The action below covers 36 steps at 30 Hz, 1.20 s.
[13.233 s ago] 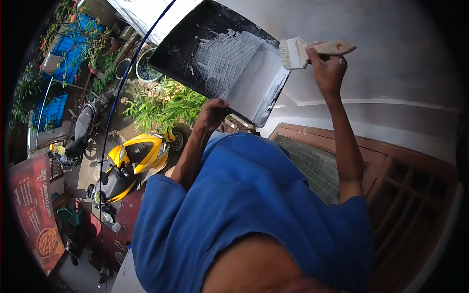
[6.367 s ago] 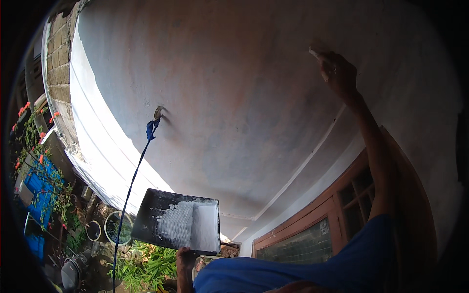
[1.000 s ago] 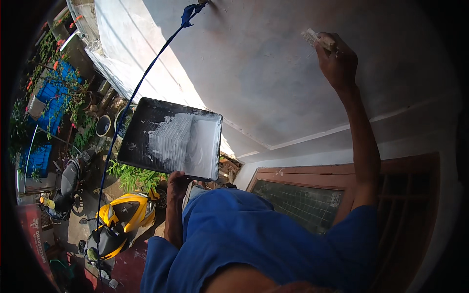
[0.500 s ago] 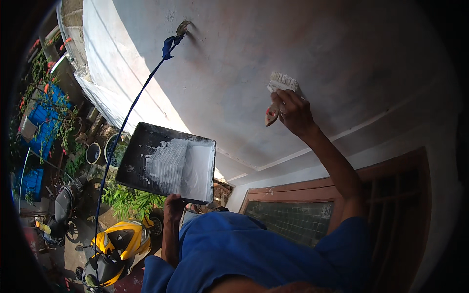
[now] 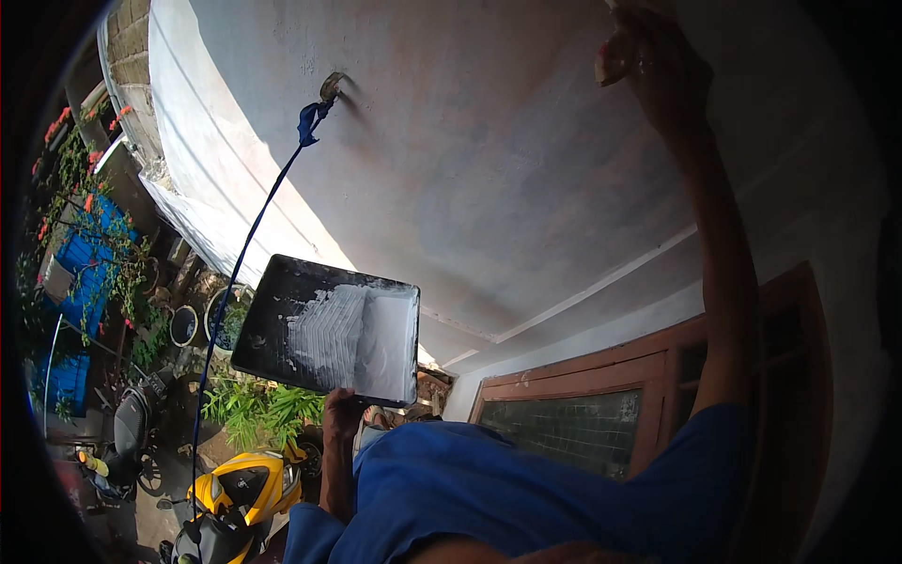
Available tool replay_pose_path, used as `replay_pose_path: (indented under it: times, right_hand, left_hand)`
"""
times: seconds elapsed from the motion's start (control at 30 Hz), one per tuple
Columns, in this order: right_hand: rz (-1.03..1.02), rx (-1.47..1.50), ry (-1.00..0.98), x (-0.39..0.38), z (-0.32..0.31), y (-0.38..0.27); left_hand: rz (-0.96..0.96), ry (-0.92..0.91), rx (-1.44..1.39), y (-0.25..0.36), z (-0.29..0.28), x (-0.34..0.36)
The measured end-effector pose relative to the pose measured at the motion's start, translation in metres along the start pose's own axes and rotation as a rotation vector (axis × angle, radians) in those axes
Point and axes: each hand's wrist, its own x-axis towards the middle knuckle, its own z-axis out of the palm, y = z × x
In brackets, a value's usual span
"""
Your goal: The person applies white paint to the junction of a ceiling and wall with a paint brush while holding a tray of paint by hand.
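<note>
My left hand (image 5: 342,414) grips the near edge of a black paint tray (image 5: 268,324), holding it out in front of the wall. Whitish-grey paint (image 5: 383,343) pools at the tray's right end and coats its ribbed slope. High at the upper right, my right hand (image 5: 669,70) is closed round a paintbrush (image 5: 613,61). Its wooden handle with a red mark shows below the fingers; the bristles lie beyond the top of the picture or hidden. Behind both hands spreads a patchy white-grey wall (image 5: 489,160).
A blue cord (image 5: 246,244) runs from a hook (image 5: 331,86) in the wall down past the tray's left side. At lower left stand a yellow motorbike (image 5: 249,484), another dark motorbike (image 5: 132,423) and plants (image 5: 263,409). A brown-framed window (image 5: 564,428) lies at lower right.
My right hand has moved up and to the right with the paintbrush, and the arm is stretched farther. The tray in my left hand sits slightly lower in the picture.
</note>
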Motion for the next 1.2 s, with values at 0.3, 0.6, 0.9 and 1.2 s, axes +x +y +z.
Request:
replay_pose_path:
  times: [0.3,0.6,0.9,1.2]
  right_hand:
    - [0.167,0.652,-0.601,-0.125,0.002,-0.143]
    - [0.172,0.208,0.013,-0.043,0.012,-0.067]
    - [0.219,0.649,-0.637,-0.193,0.067,-0.22]
    - [0.33,0.502,-0.273,-0.056,0.051,-0.06]
  left_hand:
    - [-0.028,-0.053,0.006,-0.007,-0.013,0.017]
    - [-0.054,-0.043,-0.042,0.001,-0.012,0.007]
    - [-0.061,-0.137,-0.073,-0.004,-0.016,0.012]
    - [0.055,0.064,-0.028,-0.009,-0.012,0.008]
